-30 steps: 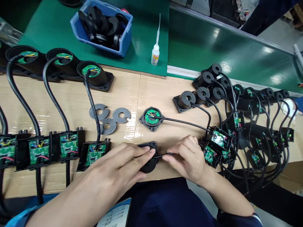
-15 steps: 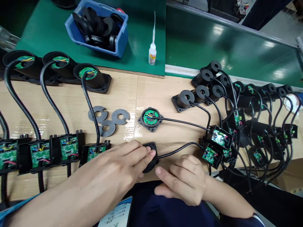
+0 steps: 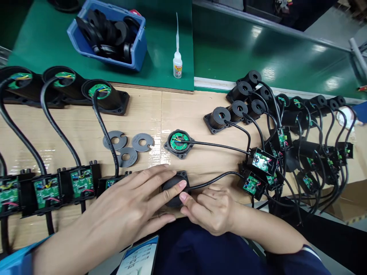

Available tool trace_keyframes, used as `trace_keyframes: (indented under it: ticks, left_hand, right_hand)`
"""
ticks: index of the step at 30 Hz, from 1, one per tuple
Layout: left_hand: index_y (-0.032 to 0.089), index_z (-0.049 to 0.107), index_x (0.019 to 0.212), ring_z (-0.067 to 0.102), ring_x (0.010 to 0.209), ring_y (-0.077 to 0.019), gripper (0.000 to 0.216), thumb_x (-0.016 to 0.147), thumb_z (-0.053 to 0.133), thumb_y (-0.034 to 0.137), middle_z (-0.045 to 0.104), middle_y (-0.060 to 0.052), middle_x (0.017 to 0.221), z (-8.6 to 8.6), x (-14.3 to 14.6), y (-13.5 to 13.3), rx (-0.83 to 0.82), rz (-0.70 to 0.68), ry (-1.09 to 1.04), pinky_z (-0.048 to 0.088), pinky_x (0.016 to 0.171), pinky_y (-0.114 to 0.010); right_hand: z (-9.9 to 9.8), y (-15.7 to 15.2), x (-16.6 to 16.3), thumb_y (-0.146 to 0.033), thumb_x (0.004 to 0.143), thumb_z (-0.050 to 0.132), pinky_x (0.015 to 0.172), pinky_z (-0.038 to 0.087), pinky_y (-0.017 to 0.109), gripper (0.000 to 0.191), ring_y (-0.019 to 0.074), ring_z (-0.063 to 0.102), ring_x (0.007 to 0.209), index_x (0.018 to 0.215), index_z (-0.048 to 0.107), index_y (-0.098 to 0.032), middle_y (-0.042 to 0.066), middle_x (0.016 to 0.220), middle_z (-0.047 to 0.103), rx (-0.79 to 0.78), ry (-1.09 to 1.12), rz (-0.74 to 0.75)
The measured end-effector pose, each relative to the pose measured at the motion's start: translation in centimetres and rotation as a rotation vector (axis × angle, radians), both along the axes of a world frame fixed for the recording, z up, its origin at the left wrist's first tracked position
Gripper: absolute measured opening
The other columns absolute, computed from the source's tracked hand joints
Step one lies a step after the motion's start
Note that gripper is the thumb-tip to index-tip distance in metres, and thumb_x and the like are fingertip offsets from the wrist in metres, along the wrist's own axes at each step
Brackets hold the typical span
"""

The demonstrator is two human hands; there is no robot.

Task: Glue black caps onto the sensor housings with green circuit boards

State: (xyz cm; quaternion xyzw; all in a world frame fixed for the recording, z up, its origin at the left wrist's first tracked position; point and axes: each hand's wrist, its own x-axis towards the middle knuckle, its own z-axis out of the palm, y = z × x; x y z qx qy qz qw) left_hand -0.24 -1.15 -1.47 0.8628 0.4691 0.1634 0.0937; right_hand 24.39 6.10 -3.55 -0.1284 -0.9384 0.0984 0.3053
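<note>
My left hand [image 3: 143,196] lies across a black round housing [image 3: 175,201] with a square base, its fingers stretched out and spread over the top. Much of the housing is hidden under that hand. A black cable [image 3: 215,180] runs from its right side to a small box with a green circuit board [image 3: 252,183]. My right hand [image 3: 210,208] is curled closed against the housing's right edge, thumb forward; what it holds, if anything, is hidden. Just beyond lies an uncovered housing [image 3: 179,143] with a green round board and coloured wires.
Three grey slotted discs [image 3: 126,156] lie left of centre. Tall black housings [image 3: 107,97] with cables stand at left; capped ones [image 3: 219,118] crowd the right. A blue bin [image 3: 137,49] of black rings and a small dropper bottle [image 3: 177,67] stand at the back.
My left fingers have spread out flatter over the housing. My right hand has moved left and now meets the housing's edge. The whole view has shifted slightly.
</note>
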Motion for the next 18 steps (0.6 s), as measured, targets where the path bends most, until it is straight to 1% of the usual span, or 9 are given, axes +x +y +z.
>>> trace_keyframes:
  ticks: [1,2,4,7,10,13,15,18]
  left_hand:
    - [0.026,0.06,0.149,0.062,0.137,-0.0326,0.051,0.105,0.057,0.051,0.071,-0.011,0.14,-0.1,0.2,-0.3,0.018,0.045,-0.007,0.061,0.101,-0.046]
    - [0.026,0.058,0.15,0.061,0.138,-0.032,0.051,0.105,0.059,0.05,0.069,-0.011,0.144,-0.4,0.4,-0.8,0.031,0.089,-0.013,0.059,0.102,-0.045]
    - [0.026,0.055,0.153,0.059,0.138,-0.0316,0.053,0.104,0.063,0.045,0.065,-0.012,0.149,-0.8,0.9,-1.8,0.054,0.167,-0.008,0.055,0.104,-0.044]
    - [0.022,0.055,0.153,0.061,0.133,-0.0339,0.056,0.102,0.068,0.039,0.066,-0.015,0.145,-1.1,1.4,-3.2,0.108,0.252,0.032,0.052,0.104,-0.045]
    - [0.02,0.059,0.149,0.062,0.128,-0.0353,0.053,0.101,0.069,0.038,0.068,-0.017,0.139,-0.7,1.8,-3.8,0.134,0.285,0.057,0.05,0.101,-0.045]
    - [0.015,0.062,0.145,0.062,0.126,-0.0338,0.048,0.104,0.063,0.042,0.069,-0.017,0.132,0.0,2.1,-3.6,0.15,0.271,0.042,0.05,0.101,-0.044]
    - [0.016,0.063,0.141,0.062,0.126,-0.0328,0.043,0.108,0.055,0.042,0.069,-0.017,0.131,0.4,1.8,-2.9,0.168,0.244,0.027,0.05,0.099,-0.044]
    - [0.021,0.063,0.135,0.063,0.122,-0.0322,0.031,0.109,0.053,0.033,0.069,-0.014,0.133,1.1,-0.6,-0.8,0.175,0.299,0.07,0.05,0.092,-0.044]
  right_hand:
    - [0.0,0.0,0.0,-0.029,0.105,0.064,0.049,0.046,0.029,0.022,0.01,0.061,0.05,0.105,0.074,-0.009,-0.004,0.061,0.063,0.002,-0.002,-0.002]
    - [0.0,0.1,0.0,-0.028,0.106,0.062,0.048,0.045,0.029,0.023,0.0105,0.06,0.05,0.105,0.074,-0.009,-0.004,0.06,0.062,0.004,-0.007,-0.005]
    - [0.1,0.2,0.1,-0.025,0.107,0.059,0.047,0.045,0.03,0.022,0.0116,0.06,0.05,0.107,0.074,-0.009,-0.004,0.06,0.062,0.011,-0.014,-0.006]
    - [0.2,0.2,0.2,-0.024,0.106,0.059,0.046,0.046,0.031,0.02,0.0123,0.059,0.05,0.109,0.073,-0.008,-0.004,0.061,0.062,0.004,-0.026,0.007]
    - [0.2,0.2,0.2,-0.023,0.106,0.06,0.047,0.046,0.031,0.019,0.0121,0.059,0.05,0.109,0.072,-0.009,-0.004,0.061,0.062,-0.011,-0.047,0.017]
    - [0.1,0.2,0.3,-0.022,0.106,0.061,0.048,0.043,0.031,0.018,0.0114,0.059,0.05,0.111,0.071,-0.009,-0.004,0.062,0.064,-0.015,-0.043,0.015]
    - [0.0,0.1,0.3,-0.021,0.106,0.06,0.049,0.043,0.03,0.019,0.0116,0.059,0.051,0.115,0.07,-0.008,-0.004,0.063,0.065,-0.013,-0.036,0.013]
    - [0.0,0.0,0.4,-0.02,0.106,0.06,0.05,0.042,0.03,0.018,0.0118,0.057,0.049,0.117,0.069,-0.008,-0.005,0.062,0.063,-0.008,-0.036,0.009]
